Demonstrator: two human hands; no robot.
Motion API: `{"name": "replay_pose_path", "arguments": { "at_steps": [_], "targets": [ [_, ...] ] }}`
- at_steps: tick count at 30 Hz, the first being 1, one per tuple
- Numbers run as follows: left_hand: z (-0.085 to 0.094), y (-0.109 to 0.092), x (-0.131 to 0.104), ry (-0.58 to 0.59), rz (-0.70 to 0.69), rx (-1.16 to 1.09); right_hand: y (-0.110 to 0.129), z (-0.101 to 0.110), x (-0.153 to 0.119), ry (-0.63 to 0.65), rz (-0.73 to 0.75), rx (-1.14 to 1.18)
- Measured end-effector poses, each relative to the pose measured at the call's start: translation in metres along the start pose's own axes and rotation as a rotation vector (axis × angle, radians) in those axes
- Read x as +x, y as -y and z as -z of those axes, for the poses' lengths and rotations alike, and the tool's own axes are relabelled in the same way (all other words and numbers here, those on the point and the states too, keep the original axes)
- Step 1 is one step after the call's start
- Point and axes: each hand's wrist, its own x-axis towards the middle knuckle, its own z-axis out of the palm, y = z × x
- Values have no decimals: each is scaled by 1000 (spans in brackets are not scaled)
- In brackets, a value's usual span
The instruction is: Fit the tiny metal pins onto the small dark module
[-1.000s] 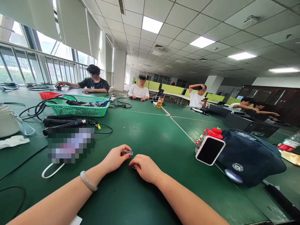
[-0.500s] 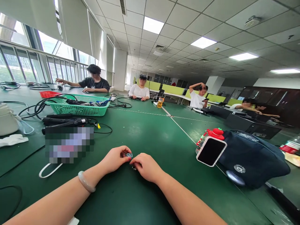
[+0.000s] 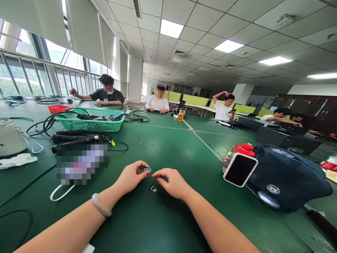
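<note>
My left hand, a pale bangle on its wrist, pinches a small blue-grey piece between thumb and fingers. The piece looks like a little patterned block or circuit board; its exact kind is too small to tell. Just to the right, my right hand hovers with thumb and forefinger apart, and nothing shows between them. Its fingertips are close to the blue-grey piece but apart from it. Below the two hands, a few tiny black and white parts lie on the green tabletop.
To the left are a green basket of cables, black devices and a blurred-out packet. A phone leans on a red-capped bottle beside a navy bag on the right. Several people sit farther off around the tables.
My right hand has moved right, away from the blue-grey piece, and its fingers have spread. The tiny parts on the table now show more fully. My left hand still holds the piece, tilted differently.
</note>
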Motion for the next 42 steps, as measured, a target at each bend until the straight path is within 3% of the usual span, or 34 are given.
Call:
{"name": "replay_pose_path", "arguments": {
  "at_steps": [3, 7, 10, 14, 17, 19, 21, 24, 25, 27, 29, 33, 42],
  "targets": [
    [12, -1, 5, -333, -91, -77, 1, 38, -3, -251, 33, 338],
    [27, 3, 10, -668, -119, -74, -6, 92, -16, -738, 128, 733],
    [31, 9, 11, -763, -66, -70, -19, 114, -28, -940, 84, 898],
    [30, 11, 11, -787, -20, -82, -37, 119, -35, -997, 34, 1019],
    [29, 11, 11, -750, -10, -86, -42, 113, -30, -948, -21, 1035],
    [26, 11, 12, -678, 2, -67, -40, 103, -25, -847, -93, 978],
    [21, 11, 12, -550, 20, -52, -36, 89, -20, -616, -186, 841],
    [13, 10, 10, -253, 1, -27, -25, 58, -15, -42, -233, 469],
    [10, 9, 8, -145, -17, -11, -21, 46, -14, 92, -205, 320],
    [5, 8, 4, 36, -51, 27, -12, 24, -13, 209, -134, 63],
    [1, 7, 0, 141, -66, 47, -3, 6, -11, 228, -71, -97],
    [-2, 4, -3, 226, -69, 66, 5, -15, -8, 212, -48, -217],
    [-3, 2, -4, 239, -14, 147, 1, -22, -6, 174, -42, -243]
  ]
}}
